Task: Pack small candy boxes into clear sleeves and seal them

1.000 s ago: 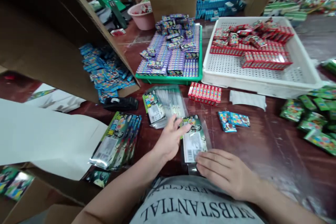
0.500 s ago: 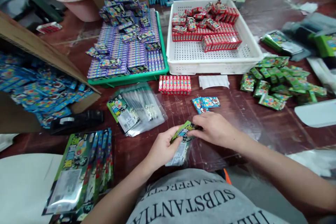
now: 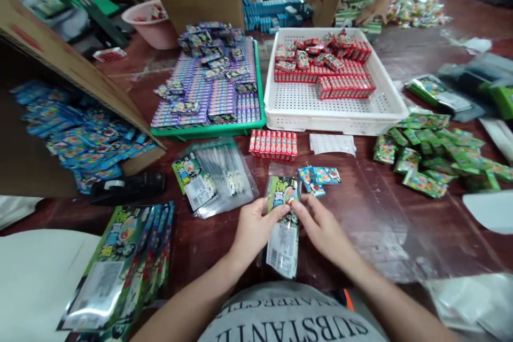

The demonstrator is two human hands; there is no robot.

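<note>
My left hand (image 3: 253, 226) and my right hand (image 3: 320, 226) both pinch a clear plastic packet (image 3: 284, 235) with a green printed header card, held upright just above the dark red table (image 3: 385, 224). The packet's lower part with a white barcode label hangs toward my chest. Just beyond my right fingers lie two or three small blue packs (image 3: 319, 176). A short row of red packs (image 3: 273, 144) stands behind them. A pile of empty clear packets (image 3: 214, 173) lies left of my left hand.
A green tray of purple packs (image 3: 208, 88) and a white perforated crate of red packs (image 3: 320, 77) sit at the back. Blue packs spill from a tipped cardboard box (image 3: 80, 123). Green packs (image 3: 433, 155) lie right. Filled packets (image 3: 120, 262) are stacked near left, beside a black tape dispenser (image 3: 126, 188). Another person's hand (image 3: 371, 10) works far back.
The packet lay flat on the table under both hands a second ago. Both hands have since lifted it and now hold it upright by its header. The view swung to the right.
</note>
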